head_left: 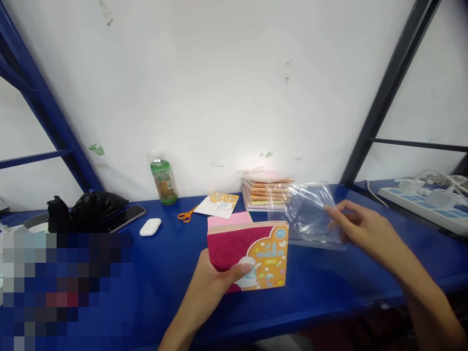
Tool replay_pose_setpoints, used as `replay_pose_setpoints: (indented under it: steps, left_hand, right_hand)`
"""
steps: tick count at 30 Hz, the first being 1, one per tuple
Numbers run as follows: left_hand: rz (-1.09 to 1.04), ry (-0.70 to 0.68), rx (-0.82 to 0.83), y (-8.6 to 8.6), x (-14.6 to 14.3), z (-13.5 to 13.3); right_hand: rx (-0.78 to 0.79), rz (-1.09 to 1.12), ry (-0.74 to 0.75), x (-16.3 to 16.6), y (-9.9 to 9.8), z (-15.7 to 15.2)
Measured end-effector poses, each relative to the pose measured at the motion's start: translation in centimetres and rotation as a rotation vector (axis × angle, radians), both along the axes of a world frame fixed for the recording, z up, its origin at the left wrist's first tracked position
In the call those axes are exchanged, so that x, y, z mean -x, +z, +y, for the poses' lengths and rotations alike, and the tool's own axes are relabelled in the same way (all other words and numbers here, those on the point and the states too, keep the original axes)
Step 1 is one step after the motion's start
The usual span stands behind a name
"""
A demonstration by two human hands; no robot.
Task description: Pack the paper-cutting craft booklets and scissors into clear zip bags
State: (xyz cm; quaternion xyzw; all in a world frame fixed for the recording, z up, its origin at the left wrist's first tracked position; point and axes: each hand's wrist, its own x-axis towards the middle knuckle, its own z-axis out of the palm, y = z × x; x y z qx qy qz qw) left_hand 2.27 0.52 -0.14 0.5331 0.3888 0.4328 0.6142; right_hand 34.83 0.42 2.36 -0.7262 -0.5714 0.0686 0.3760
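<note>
My left hand [219,278] is closed round a thick stack of paper booklets [270,263], thumb across the front. The front cover is magenta and orange with a white cartoon animal, and pink sheets [228,219] show behind its top edge. To the right, my right hand [356,222] pinches the side of a clear plastic bag [307,219] between thumb and fingers. The bag hangs flat and looks empty, apart from the booklets. Through its left part shows a pile of packed booklets [256,192] against the wall.
Orange-handled scissors [186,215] lie by loose printed cards [221,204]. Further left are a green-labelled bottle [163,180], a white earphone case [150,227], a phone [124,219] and a black plastic bag [93,207]. A white power strip [424,207] with cables lies at the right.
</note>
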Motion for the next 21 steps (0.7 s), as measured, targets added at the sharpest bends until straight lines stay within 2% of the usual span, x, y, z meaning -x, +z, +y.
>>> replay_pose_setpoints:
  steps: [4, 9, 12, 16, 21]
  left_hand:
    - [-0.100, 0.112, 0.062, 0.5, -0.2, -0.4]
    - [-0.241, 0.132, 0.209, 2.3, 0.0, -1.5]
    - [-0.227, 0.081, 0.222, 2.9, 0.0, -2.0]
    - [-0.168, 0.038, 0.275, 2.7, -0.4, -2.2]
    - [-0.199, 0.048, 0.302, 2.1, -0.3, -1.9]
  right_hand:
    - [-0.238, 0.113, 0.000, 2.4, 1.5, -1.4]
    - [-0.486, 0.140, 0.014, 5.6, 1.2, -2.0]
    - [-0.555, 0.168, 0.074, 7.3, 0.8, -2.2]
    - [-0.631, 0.350, 0.153, 9.0, 1.0, -2.8]
    - [-0.604, 0.487, 0.249, 9.1, 1.4, -3.1]
